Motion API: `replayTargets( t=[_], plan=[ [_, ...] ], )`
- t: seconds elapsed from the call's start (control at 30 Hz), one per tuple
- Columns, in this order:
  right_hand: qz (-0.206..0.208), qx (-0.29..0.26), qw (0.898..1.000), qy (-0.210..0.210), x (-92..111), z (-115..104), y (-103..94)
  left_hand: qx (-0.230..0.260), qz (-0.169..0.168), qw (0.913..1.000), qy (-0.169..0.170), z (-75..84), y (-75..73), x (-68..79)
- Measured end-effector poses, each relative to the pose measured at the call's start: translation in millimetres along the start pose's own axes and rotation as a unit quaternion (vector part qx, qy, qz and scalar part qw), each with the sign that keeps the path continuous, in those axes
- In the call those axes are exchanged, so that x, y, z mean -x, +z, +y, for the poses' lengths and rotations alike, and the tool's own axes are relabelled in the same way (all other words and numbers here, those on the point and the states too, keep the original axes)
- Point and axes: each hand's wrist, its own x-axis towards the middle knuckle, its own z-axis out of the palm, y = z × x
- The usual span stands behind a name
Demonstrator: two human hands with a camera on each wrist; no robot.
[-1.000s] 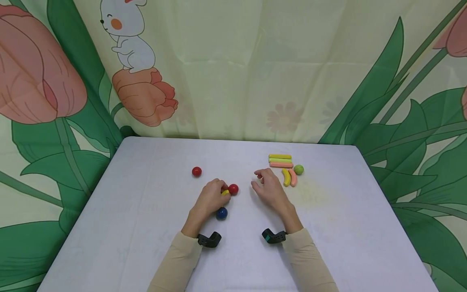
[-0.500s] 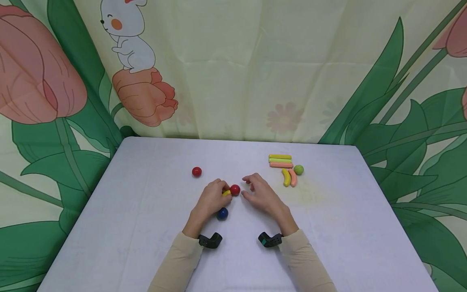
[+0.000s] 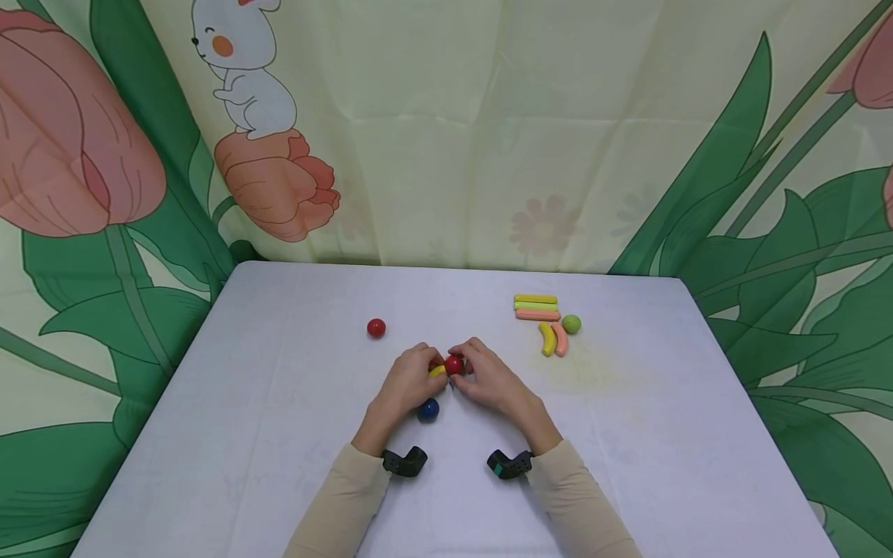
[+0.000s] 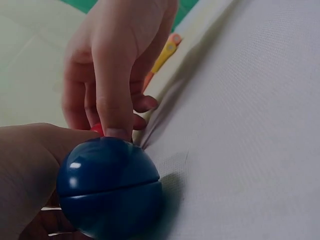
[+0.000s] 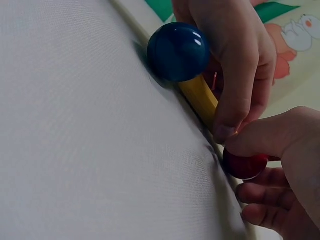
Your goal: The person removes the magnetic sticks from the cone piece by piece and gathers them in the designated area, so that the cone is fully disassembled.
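Note:
Near the middle of the table, my left hand (image 3: 407, 380) grips a yellow rod (image 3: 437, 371), mostly covered by the fingers. In the right wrist view the yellow rod (image 5: 199, 100) runs from a shiny blue ball (image 5: 178, 51) to the left fingertips. My right hand (image 3: 491, 380) pinches a red ball (image 3: 453, 365) between thumb and fingers, right at the rod's end. The thumbs meet close together beside the red ball (image 5: 245, 164). Large in the left wrist view, the blue ball (image 4: 110, 187) shows a seam around its middle.
Another red ball (image 3: 377, 328) lies at the back left of the white table (image 3: 209, 434). At the back right are a yellow stick (image 3: 536, 298), a light green stick (image 3: 536, 307), a pink stick (image 3: 538, 315), a green ball (image 3: 571, 324) and curved yellow (image 3: 547, 339) and pink (image 3: 560, 340) pieces.
My right hand has come left from beside the curved pieces and now pinches the red ball. The left hand, rod, and red and blue balls have shifted slightly right.

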Motion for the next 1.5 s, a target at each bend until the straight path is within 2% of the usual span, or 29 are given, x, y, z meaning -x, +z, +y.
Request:
replayTargets(
  t=[0.47,0.83,1.17,1.5],
  plan=[
    [0.009,-0.002,1.000,-0.004,0,-2,0.9,-0.008,0.007,0.9998,0.014,-0.8,1.0,0.0],
    [0.016,0.001,1.000,0.013,1,0,-0.6,-0.003,0.002,1.0000,-0.003,-0.4,1.8,-0.5],
    [0.043,-0.007,0.998,0.038,0,4,-10.5,-0.002,0.005,0.9999,-0.010,-0.3,2.9,-0.6],
    [0.051,-0.028,0.997,0.058,2,11,-23.0,-0.002,0.009,0.9998,-0.018,-0.5,4.6,-0.9]
  ],
)
